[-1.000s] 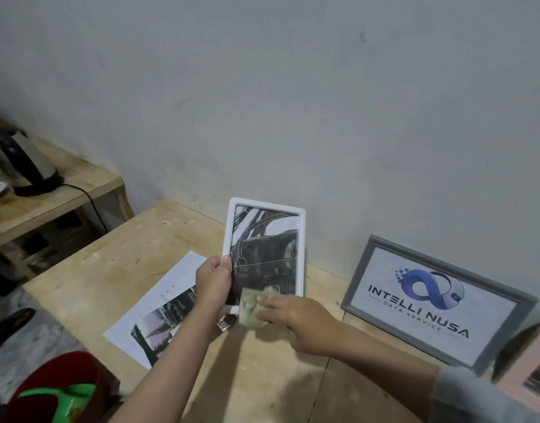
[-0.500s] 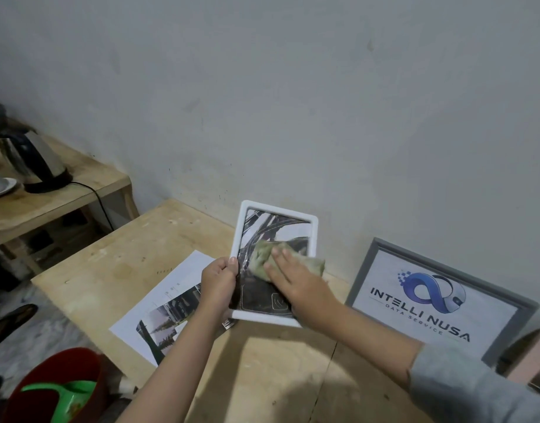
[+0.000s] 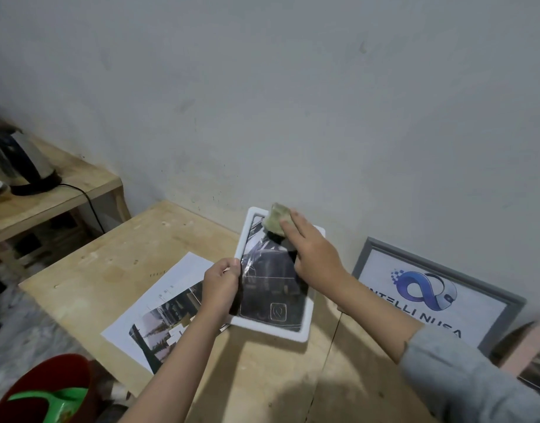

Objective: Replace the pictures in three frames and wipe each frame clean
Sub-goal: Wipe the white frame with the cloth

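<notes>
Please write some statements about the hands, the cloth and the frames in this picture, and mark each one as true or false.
1. The left hand grips the white frame by its left edge. True.
2. The right hand presses the cloth near the frame's bottom edge. False: near its top edge.
3. The grey frame lies flat on the table. False: it leans against the wall.
4. A printed sheet lies on the table left of the white frame. True.

Your right hand [image 3: 316, 261] covers the upper right of the white frame [image 3: 275, 329] and most of the cloth [image 3: 276, 219]. Your left hand [image 3: 221, 285] hides the frame's left edge and part of the printed sheet [image 3: 159, 303]. Right of your right hand, your forearm masks the grey frame [image 3: 439, 296]'s lettering, and the pink frame [image 3: 534, 358] is blurred and cut off.
</notes>
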Available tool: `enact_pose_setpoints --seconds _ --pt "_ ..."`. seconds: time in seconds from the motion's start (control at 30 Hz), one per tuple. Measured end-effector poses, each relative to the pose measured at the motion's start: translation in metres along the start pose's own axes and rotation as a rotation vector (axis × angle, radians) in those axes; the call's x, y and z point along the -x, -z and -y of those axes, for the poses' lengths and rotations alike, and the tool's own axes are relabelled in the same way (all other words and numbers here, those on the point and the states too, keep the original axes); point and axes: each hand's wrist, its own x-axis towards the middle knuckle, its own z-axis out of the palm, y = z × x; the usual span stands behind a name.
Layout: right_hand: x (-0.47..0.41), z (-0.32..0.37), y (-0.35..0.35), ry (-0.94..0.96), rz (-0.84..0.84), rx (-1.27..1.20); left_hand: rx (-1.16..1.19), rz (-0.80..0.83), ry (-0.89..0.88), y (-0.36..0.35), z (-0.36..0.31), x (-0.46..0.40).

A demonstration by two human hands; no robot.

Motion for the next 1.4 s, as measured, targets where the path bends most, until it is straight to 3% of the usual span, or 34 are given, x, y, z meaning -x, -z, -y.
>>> enact_pose_setpoints --seconds 0.13,0.27,0.37,0.43,0.47,0.53,0.6,0.63,0.73,0.97,1.1,1.23,1.3,1.4 --pt "0.000 0.010 -0.026 0.117 0.098 0.158 -0.005 -0.004 -0.092 -0.013 -0.005 0.006" --pt "0.028 0.022 -0.043 0.239 0.190 0.084 0.148 -0.024 0.054 -0.009 0.003 -0.003" --pt "0.044 0.030 -0.032 0.371 0.463 -0.054 0.183 -0.019 0.120 0.000 0.011 -0.012" --pt "0.045 0.030 -0.019 0.332 0.578 -0.142 0.174 -0.017 0.126 0.003 0.009 -0.013" --pt "0.041 0.029 -0.012 0.249 0.537 -0.204 0.182 -0.009 0.114 0.003 0.005 -0.012" --pt "0.025 0.018 -0.001 0.111 0.278 -0.269 0.212 0.006 0.112 0.002 0.001 -0.012" --pt "0.004 0.006 0.006 0.073 0.025 -0.167 0.225 0.041 0.128 0.001 -0.001 -0.008" --pt "-0.006 0.002 0.008 0.054 -0.021 -0.077 0.228 0.071 0.133 0.001 -0.001 -0.007" --pt "-0.016 0.002 -0.001 0.080 0.011 0.097 0.256 0.158 0.145 -0.003 -0.004 -0.002" --pt "0.055 0.036 -0.056 0.369 0.112 0.089 0.459 0.141 0.277 0.001 -0.008 -0.010" --pt "0.084 0.034 -0.058 0.368 0.271 -0.004 0.378 0.072 0.270 0.005 -0.004 -0.009" --pt "0.078 0.025 -0.019 0.234 0.526 -0.120 0.204 -0.075 0.184 0.007 0.005 -0.005" --pt "0.065 0.018 0.004 0.135 0.461 -0.201 0.142 -0.106 0.149 0.013 0.006 -0.008" --pt "0.036 0.011 0.023 0.212 0.108 -0.092 0.075 -0.043 0.146 0.013 0.005 -0.008"
